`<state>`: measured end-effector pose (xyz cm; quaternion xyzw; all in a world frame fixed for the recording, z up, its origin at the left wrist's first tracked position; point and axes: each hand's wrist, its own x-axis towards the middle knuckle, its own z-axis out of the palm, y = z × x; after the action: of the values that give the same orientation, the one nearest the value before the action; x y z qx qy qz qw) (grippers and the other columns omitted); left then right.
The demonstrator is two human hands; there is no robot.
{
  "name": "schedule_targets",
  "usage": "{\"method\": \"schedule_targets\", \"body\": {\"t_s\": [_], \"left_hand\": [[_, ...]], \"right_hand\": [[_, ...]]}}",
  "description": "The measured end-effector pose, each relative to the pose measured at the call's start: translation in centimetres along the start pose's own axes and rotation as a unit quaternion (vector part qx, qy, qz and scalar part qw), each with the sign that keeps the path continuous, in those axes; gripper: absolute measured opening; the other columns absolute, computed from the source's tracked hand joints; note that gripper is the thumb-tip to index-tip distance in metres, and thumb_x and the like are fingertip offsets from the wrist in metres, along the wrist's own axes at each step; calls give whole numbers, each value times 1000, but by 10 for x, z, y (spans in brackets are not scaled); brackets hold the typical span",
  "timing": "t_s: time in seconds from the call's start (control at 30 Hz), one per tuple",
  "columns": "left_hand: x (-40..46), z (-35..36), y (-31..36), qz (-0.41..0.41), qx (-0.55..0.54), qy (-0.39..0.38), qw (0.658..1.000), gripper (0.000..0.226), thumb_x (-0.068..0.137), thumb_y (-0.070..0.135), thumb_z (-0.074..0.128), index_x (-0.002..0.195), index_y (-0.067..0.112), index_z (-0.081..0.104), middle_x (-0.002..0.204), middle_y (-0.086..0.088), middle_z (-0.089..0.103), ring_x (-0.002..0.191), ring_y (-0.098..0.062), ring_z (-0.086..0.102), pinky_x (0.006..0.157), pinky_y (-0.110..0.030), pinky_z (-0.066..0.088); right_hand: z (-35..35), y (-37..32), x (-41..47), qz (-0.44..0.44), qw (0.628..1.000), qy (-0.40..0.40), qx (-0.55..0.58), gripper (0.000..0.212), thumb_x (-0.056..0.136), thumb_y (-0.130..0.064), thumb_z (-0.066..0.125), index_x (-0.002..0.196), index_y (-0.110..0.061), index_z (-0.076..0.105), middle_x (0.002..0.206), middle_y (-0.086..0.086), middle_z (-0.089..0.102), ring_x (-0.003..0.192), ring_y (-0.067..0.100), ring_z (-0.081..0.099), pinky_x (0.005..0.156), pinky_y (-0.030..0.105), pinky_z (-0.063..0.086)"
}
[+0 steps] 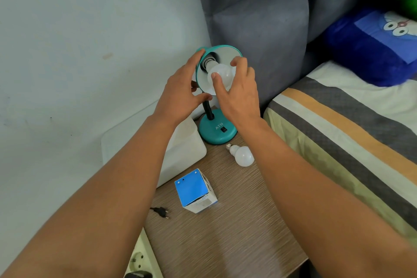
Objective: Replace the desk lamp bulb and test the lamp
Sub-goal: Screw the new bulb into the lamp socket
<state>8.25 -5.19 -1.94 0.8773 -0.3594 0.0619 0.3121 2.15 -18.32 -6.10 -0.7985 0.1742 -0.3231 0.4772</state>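
A teal desk lamp [216, 130] stands at the back of the wooden bedside table [237, 221], its shade tilted toward me. A white bulb [220, 72] sits in the shade's socket. My right hand [237, 95] grips this bulb with thumb and fingers around its dome. My left hand [182, 90] holds the left rim of the shade [228, 51]. A second white bulb [241, 154] lies loose on the table just in front of the lamp base. The lamp's black plug [161, 211] lies unplugged near the table's left edge.
A blue and white bulb box [195, 189] stands mid-table. A white plastic container [182, 153] sits left of the lamp. A power strip [141, 257] lies below the table's left edge. A bed with a striped sheet [338, 137] borders the right; a grey headboard [259, 29] rises behind.
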Motion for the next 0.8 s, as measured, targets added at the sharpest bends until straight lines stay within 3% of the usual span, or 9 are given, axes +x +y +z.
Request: {"method": "schedule_targets", "body": {"t_s": [0.2,0.43,0.63,0.73,0.8], "left_hand": [[1,1,-2,9,11,1,1000,93,80,27,84,154,28,28,146,4,49,122,-18,56,95,-25,53],[0,4,-4,8,3,9,1000,93,81,28,83,154,32,26,146,5,50,119,-18,58,95,-30,54],[1,2,-2,6,10,0,1000,93,81,28,83,155,30,26,148,4,48,126,-17,54,98,-34,53],[1,2,-1,2,7,-4,1000,93,81,29,83,155,30,25,150,4,46,129,-18,52,98,-36,53],[1,2,-1,2,6,-2,1000,93,81,29,83,155,30,26,149,4,47,129,-18,52,98,-35,53]], "right_hand": [[2,-2,1,-44,998,6,45,36,95,-35,58,124,-16,47,125,10,40,96,20,55,79,40,56],[1,5,-3,-43,997,-31,47,63,77,-26,76,129,-14,42,132,4,39,106,21,55,83,39,55],[3,1,0,11,999,-32,33,51,90,-48,53,131,-28,31,119,9,59,99,25,61,83,46,54],[5,3,2,27,999,-44,14,42,95,-55,37,126,-26,32,99,13,67,87,28,65,78,47,54],[8,4,2,52,997,-50,23,45,94,-59,36,123,-25,33,96,14,68,85,27,66,76,47,55]]}}
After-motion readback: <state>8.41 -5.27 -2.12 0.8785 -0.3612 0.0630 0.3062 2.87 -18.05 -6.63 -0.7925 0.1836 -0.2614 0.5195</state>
